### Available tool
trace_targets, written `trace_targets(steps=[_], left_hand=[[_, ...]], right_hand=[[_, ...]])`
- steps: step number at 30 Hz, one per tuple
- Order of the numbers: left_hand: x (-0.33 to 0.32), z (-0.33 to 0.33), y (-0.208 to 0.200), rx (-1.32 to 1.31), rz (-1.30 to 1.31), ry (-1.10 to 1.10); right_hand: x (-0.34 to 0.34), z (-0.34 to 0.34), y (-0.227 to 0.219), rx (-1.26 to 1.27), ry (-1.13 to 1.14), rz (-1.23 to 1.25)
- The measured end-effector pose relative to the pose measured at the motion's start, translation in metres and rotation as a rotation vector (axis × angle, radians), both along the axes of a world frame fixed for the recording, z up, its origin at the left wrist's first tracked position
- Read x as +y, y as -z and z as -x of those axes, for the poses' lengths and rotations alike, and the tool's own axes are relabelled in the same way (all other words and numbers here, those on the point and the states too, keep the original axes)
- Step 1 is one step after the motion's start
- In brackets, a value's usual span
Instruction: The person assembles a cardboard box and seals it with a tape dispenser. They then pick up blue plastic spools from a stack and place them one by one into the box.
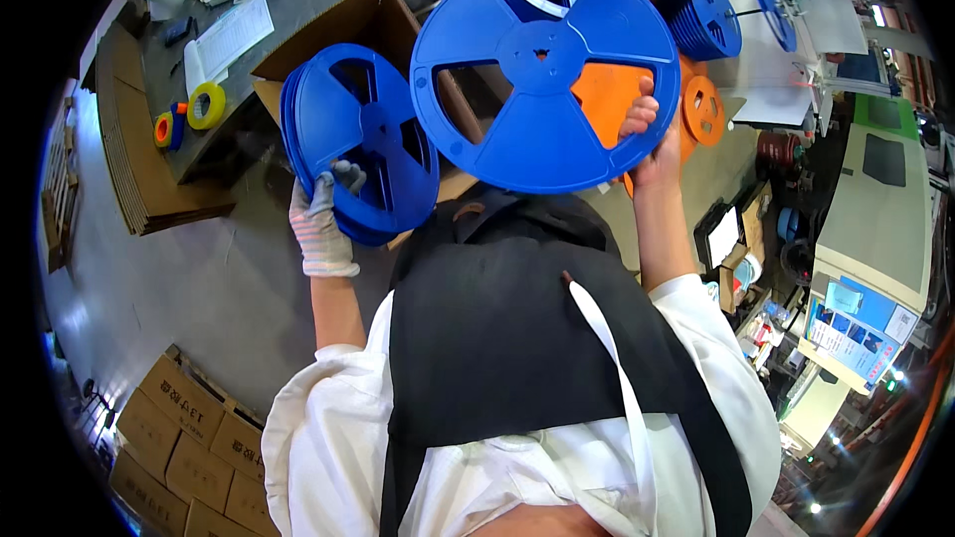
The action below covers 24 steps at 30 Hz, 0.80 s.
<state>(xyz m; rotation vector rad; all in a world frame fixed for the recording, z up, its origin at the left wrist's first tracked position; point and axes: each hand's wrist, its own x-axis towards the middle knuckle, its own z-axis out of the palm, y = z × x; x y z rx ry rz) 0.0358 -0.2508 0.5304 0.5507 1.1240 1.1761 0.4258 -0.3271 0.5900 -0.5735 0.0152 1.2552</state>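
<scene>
My left hand [322, 227], in a pale striped glove with grey fingertips, is closed round the lower left rim of a few stacked blue plastic reels [341, 124]. These are tilted beside an open cardboard box [323, 40]. With bare fingers, my right hand [655, 144] grips the lower right rim of a large blue reel [527, 89], its fingertips coming through a cutout. This reel faces up in front of my chest and hides part of the box. Orange shows through its cutout.
More blue reels [706, 20] stand stacked at the far right, near orange reels [704, 109]. A grey table [308, 0] at the far left carries papers and yellow tape [207, 106]. Flattened cardboard [144, 139] leans at its end. Closed cartons [189, 428] are piled lower left.
</scene>
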Motion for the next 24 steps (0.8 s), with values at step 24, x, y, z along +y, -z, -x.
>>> trace_targets(steps=[24], left_hand=[[0.021, -0.072, -0.056, -0.102, -0.029, 0.314]], right_hand=[[0.041, 0.106, 0.011, -1.152, -0.532, -0.059]])
